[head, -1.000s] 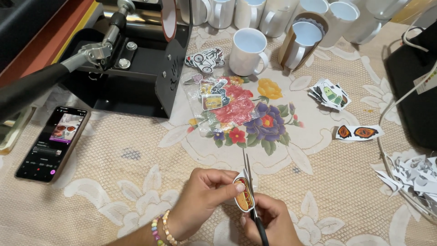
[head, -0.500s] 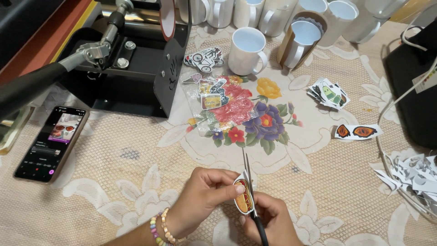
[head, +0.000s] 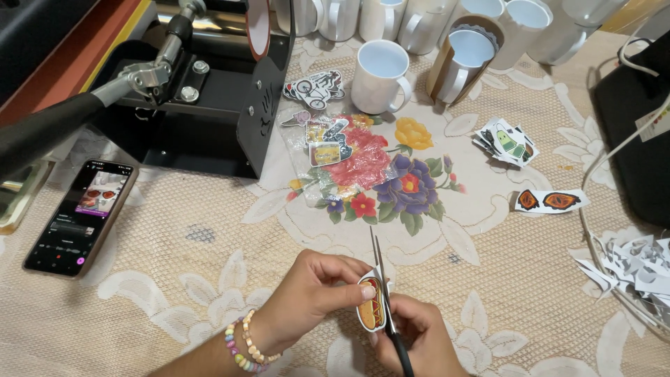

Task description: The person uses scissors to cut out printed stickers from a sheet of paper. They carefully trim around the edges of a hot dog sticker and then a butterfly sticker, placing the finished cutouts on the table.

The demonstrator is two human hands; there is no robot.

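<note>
My left hand, with a bead bracelet on its wrist, pinches a small oval paper cutout printed in orange and yellow, low in the middle of the view. My right hand works a pair of black-handled scissors. Their blades run along the cutout's right edge, tips pointing away from me. Both hands hover just above a beige lace tablecloth with a printed flower patch.
A black mug heat press stands at the back left. A phone lies left with its screen lit. White mugs line the back. Sticker piles, a bagged sticker pack, a two-piece orange cutout and paper scraps lie around.
The hands have barely shifted. The cutout has turned slightly between my fingers as the scissors work along its edge.
</note>
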